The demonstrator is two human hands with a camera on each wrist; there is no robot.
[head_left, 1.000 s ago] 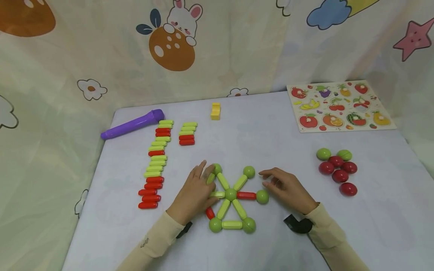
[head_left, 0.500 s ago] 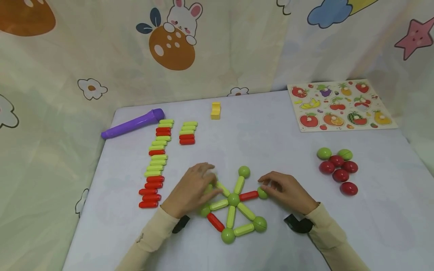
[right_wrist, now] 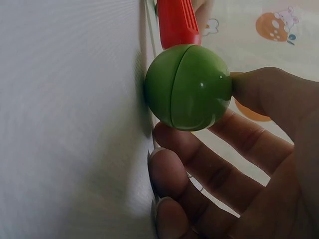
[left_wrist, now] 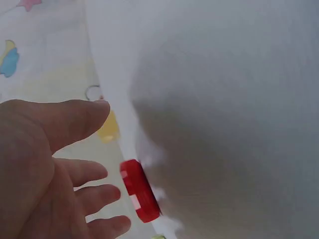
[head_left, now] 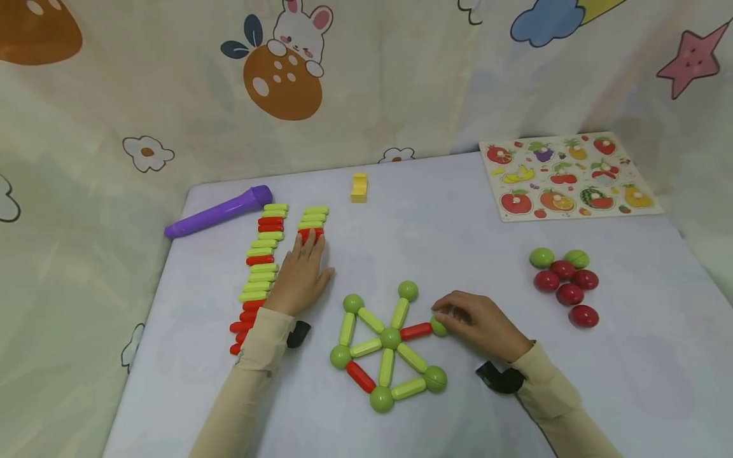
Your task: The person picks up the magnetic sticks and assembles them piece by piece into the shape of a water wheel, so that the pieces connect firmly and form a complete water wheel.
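A wheel of green balls and short rods lies on the table, its spokes meeting at a hub ball (head_left: 390, 338). My right hand (head_left: 481, 321) holds the green ball (right_wrist: 187, 87) at the end of the red spoke (head_left: 416, 331), thumb on one side and curled fingers on the other. Over the near end of the short rod column, my left hand (head_left: 294, 283) reaches with extended fingers at a red rod (head_left: 310, 233). In the left wrist view the fingertips are close to that red rod (left_wrist: 139, 191), the thumb held apart. The hand hides the column's nearest part.
A long column of green and red rods (head_left: 263, 268) runs along the left, partly under my left forearm. A purple stick (head_left: 220, 213), a yellow block (head_left: 359, 189) and a fruit puzzle board (head_left: 567, 210) lie farther back. Several red balls (head_left: 569, 294) and two green ones sit at right.
The wheel has turned slightly counterclockwise. My left hand has left it and moved up and left to the short rod column. My right hand has come to hold the ball on the red spoke.
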